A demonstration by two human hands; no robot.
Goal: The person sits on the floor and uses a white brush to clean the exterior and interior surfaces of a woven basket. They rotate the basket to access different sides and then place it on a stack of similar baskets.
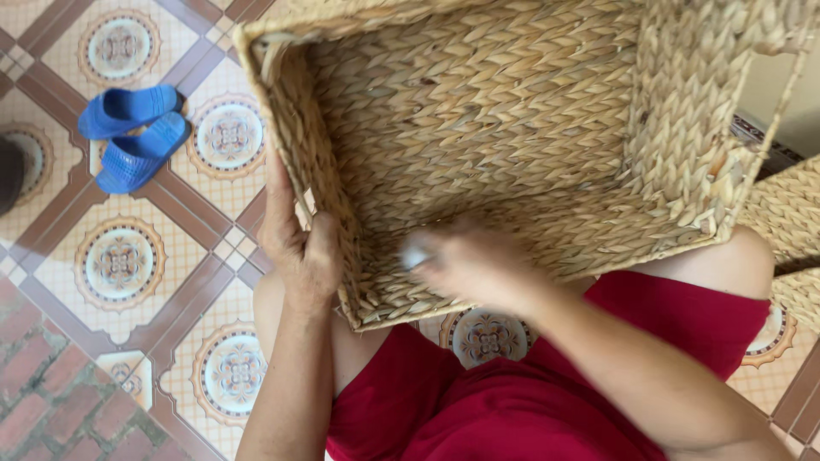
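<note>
Right now our left fingers (282, 201) are wrapped over the rim of the woven basket (512, 128), thumb pressed against the outer wall, so that left hand (299, 248) is gripping the near-left corner and steadying the whole thing. Our right hand (465, 260) is inside the basket mouth, blurred with motion; its fingers seem curled around a small pale object (416, 253), though the blur keeps us from telling what it is or how tightly it is pinched. The basket itself rests tipped on our lap, its open side facing us, its base turned away.

How far along are we? We judge the weave looks complete: walls, rim and the cut-out handle hole (769, 85) are all formed, so this reads as finishing work along the inner bottom edge, with the rest of that edge apparently left to cover.

Room to move: the inside is wide and bare, plenty of sweep for the right hand. On the right, another woven piece (790, 213) sits just beside the basket wall. To the left, the tiled floor (120, 265) lies open, with blue slippers (132, 137) well apart.
</note>
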